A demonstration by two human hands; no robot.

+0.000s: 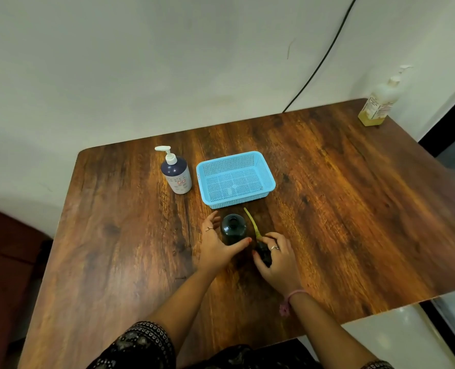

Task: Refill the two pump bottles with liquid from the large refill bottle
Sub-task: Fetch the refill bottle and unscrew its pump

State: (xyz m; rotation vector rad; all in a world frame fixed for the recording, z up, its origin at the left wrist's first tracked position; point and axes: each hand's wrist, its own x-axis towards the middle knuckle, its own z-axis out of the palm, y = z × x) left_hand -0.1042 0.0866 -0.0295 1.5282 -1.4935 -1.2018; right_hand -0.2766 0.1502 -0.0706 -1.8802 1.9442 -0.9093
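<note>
A dark pump bottle (233,228) stands uncapped in the middle of the wooden table (354,209). My left hand (217,245) is against its left side, thumb across the front and fingers spread. My right hand (277,262) grips the removed black pump head (263,252). Its yellowish dip tube (252,222) sticks up to the right of the bottle's mouth. A second pump bottle (176,173), dark blue and white with a white pump, stands to the far left. The large refill bottle (378,103), holding yellow liquid low down, stands at the far right corner.
A light blue perforated plastic basket (236,179) sits just behind the dark bottle. A black cable (325,57) runs down the wall behind the table. The table's right edge drops off to a pale floor.
</note>
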